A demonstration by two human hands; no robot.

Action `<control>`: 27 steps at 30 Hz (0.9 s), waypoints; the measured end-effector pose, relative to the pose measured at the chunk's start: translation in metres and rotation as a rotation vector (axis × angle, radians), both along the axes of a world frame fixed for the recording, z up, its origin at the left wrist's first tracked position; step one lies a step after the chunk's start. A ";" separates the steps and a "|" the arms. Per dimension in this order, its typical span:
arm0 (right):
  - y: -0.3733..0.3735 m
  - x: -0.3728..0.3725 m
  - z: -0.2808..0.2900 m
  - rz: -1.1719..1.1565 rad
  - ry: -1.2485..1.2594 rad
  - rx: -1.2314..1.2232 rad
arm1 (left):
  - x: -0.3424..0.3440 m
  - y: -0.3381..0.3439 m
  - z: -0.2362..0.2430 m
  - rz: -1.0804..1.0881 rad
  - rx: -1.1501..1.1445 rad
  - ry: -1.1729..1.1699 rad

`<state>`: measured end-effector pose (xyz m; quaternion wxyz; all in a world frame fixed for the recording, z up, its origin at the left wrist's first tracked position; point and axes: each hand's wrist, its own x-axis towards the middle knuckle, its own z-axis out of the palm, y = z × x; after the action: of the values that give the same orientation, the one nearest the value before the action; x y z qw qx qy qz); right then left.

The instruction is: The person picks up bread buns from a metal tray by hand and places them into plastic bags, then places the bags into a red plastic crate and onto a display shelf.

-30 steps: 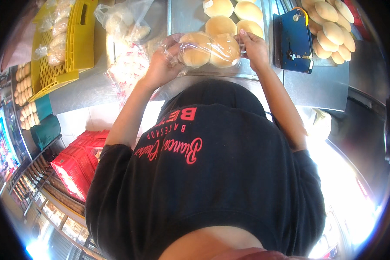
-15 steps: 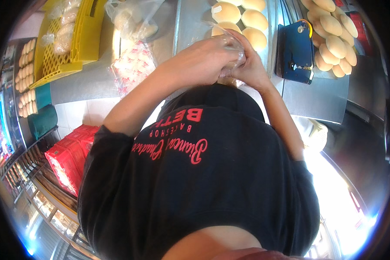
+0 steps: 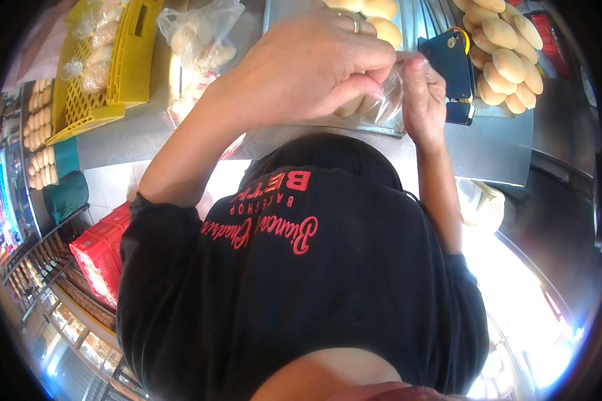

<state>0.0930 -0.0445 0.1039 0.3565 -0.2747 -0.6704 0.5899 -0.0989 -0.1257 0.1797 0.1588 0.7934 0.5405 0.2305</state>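
Note:
A clear plastic bag [image 3: 390, 100] is stretched between my two hands above the metal table. My left hand [image 3: 321, 63], with a ring on one finger, is closed and pinches the bag's left side between thumb and fingers. My right hand [image 3: 425, 107] is closed on the right edge of the bag, thumb uppermost. Something beige shows below my left hand, mostly hidden by it. Beyond my hands, several buns [image 3: 385, 31] lie on a metal tray [image 3: 408, 27]. Just right of my right hand stands a dark blue device [image 3: 456, 73] with a yellow ring on top.
At the far left is a yellow crate [image 3: 128, 60] holding bagged bread [image 3: 100, 57]. Beside it lies a plastic bag of buns [image 3: 197, 40]. A heap of buns [image 3: 508, 63] sits at the right. Red crates [image 3: 104, 247] stand lower left, near racks of bread [image 3: 40, 127].
My hands were close together around the plastic; now they are apart with the bag spread between them. My left hand has come up nearer the camera, and my right hand has moved right.

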 end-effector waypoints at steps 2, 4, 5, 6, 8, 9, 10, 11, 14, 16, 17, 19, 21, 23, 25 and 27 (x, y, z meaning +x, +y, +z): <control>0.005 -0.002 -0.004 -0.040 0.047 -0.107 | -0.012 0.010 -0.014 -0.015 0.128 0.019; 0.012 0.001 -0.011 -0.189 0.018 -0.211 | -0.029 0.009 -0.028 0.007 0.328 0.209; 0.013 0.001 -0.012 -0.230 0.017 -0.201 | -0.035 0.008 -0.033 0.017 0.430 0.303; 0.015 0.000 -0.012 -0.271 0.017 -0.190 | -0.037 0.007 -0.035 0.060 0.318 0.156; 0.014 0.003 -0.010 -0.264 -0.011 -0.196 | -0.032 -0.001 -0.028 0.148 0.075 -0.141; 0.014 0.002 -0.008 -0.280 -0.006 -0.219 | -0.029 0.002 -0.038 0.240 0.010 -0.375; 0.013 -0.002 -0.005 -0.289 0.001 -0.238 | -0.023 0.006 -0.056 0.336 -0.052 -0.608; 0.012 -0.007 -0.003 -0.295 0.012 -0.265 | -0.012 0.007 -0.070 0.382 -0.070 -0.671; 0.000 -0.019 -0.008 -0.180 -0.026 -0.025 | 0.024 0.007 -0.107 0.384 -0.010 -0.553; -0.012 -0.023 -0.004 -0.033 0.026 0.061 | 0.019 0.012 -0.107 0.410 -0.033 -0.546; -0.011 -0.020 -0.002 0.005 0.018 0.098 | 0.017 0.010 -0.099 0.430 -0.044 -0.544; -0.007 -0.014 0.000 0.057 -0.009 0.145 | 0.005 0.015 -0.085 0.291 -0.121 -0.643; -0.004 -0.013 -0.003 0.119 -0.128 0.233 | -0.006 0.024 -0.088 0.134 -0.137 -0.712; -0.005 -0.014 -0.023 0.198 -0.326 0.387 | 0.013 0.039 -0.069 0.066 0.019 -0.512; -0.003 -0.017 -0.053 0.163 -0.267 0.221 | 0.038 0.049 -0.054 0.072 0.228 -0.188; -0.001 -0.019 -0.060 0.143 -0.268 0.122 | 0.065 0.051 -0.050 0.085 0.242 -0.168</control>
<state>0.0745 -0.0456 0.0438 0.2369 -0.2805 -0.7644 0.5300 -0.0338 -0.0745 0.1297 0.0967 0.7611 0.5267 0.3660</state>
